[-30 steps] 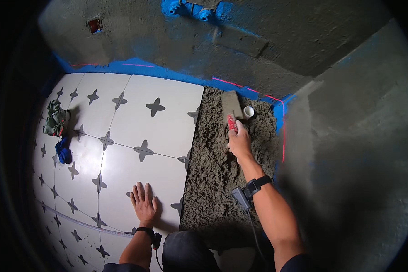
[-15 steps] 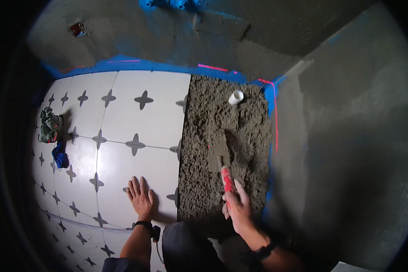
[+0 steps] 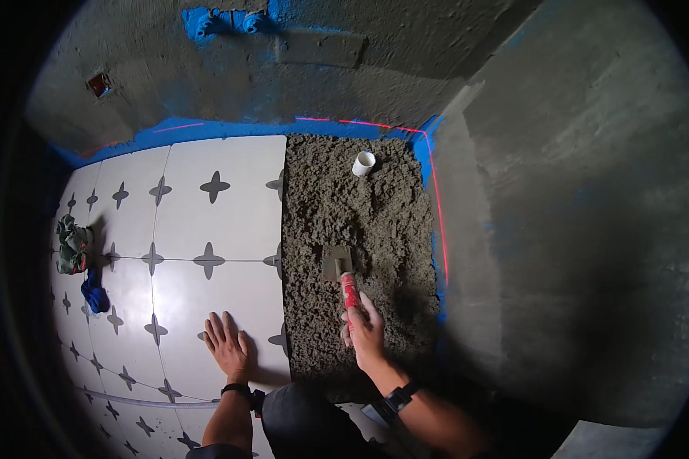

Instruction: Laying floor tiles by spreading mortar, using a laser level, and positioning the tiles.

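Note:
My left hand [image 3: 226, 344] lies flat, fingers spread, on a white floor tile [image 3: 184, 302] patterned with grey four-point motifs, beside the tiles' right edge. My right hand [image 3: 365, 335] is closed round the red handle of a trowel [image 3: 350, 289]. The trowel's grey blade rests in rough, wet mortar [image 3: 390, 206] that fills the strip of floor right of the tiles. A short white pipe [image 3: 364, 163] stands up out of the mortar at the back.
A green bundle [image 3: 73, 243] and blue cloth [image 3: 95, 291] lie on the left tiles. A measuring tape [image 3: 134, 403] crosses the nearer tiles. Cement walls [image 3: 574, 214] rise behind and right, with blue-coated bases, pink laser lines and blue fittings [image 3: 230, 24]. My dark-clad knee [image 3: 306, 421] is below.
My right hand has drawn the trowel from beside the white pipe toward me through the mortar, disturbing it. My left hand stays on the tile. The view has shifted.

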`<state>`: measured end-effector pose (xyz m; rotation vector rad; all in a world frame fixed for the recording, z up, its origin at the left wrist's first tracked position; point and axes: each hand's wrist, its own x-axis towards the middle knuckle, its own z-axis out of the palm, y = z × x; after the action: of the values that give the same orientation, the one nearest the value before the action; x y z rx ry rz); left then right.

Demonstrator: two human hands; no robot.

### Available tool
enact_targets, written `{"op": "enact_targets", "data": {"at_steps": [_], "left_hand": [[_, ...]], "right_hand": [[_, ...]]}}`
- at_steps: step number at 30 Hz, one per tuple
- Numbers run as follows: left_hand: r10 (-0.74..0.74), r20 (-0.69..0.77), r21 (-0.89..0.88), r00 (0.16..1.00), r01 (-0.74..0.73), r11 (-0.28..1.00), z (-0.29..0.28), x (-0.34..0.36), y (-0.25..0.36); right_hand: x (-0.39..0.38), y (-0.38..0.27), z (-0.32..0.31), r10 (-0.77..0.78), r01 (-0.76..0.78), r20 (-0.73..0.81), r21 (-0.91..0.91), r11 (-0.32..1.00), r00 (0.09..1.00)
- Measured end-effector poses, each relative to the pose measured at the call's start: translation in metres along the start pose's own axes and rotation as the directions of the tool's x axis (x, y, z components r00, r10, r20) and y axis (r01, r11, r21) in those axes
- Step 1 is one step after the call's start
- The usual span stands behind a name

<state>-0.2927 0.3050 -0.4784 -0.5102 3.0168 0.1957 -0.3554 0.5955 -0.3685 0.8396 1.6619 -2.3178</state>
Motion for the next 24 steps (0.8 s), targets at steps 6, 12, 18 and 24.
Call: {"op": "enact_targets", "data": {"at_steps": [6, 12, 18, 24], "left_hand": [[0.0, -0.021, -0.054, 1.0, -0.001, 0.999, -0.002, -0.001, 0.002], [-0.002, -0.004, -0.055, 1.0, 0.001, 0.998, -0.004, 0.0, 0.003], [0.004, 0.003, -0.028, 1.0, -0.004, 1.0, -0.005, 0.002, 0.002], [-0.006, 0.01, -0.022, 1.0, 0.006, 1.0, -0.008, 0.001, 0.005]], "right_hand": [[0.023, -0.097, -0.017, -0.018, 0.014, -0.058, -0.079, 0.997, 0.998], [0.079, -0.186, -0.039, -0.068, 0.052, -0.042, -0.311, 0.949, 0.997], [0.102, -0.178, -0.044, -0.002, 0.002, -0.002, -0.228, 0.974, 1.0], [0.161, -0.185, -0.035, -0.075, 0.059, -0.071, -0.203, 0.977, 0.995]]}}
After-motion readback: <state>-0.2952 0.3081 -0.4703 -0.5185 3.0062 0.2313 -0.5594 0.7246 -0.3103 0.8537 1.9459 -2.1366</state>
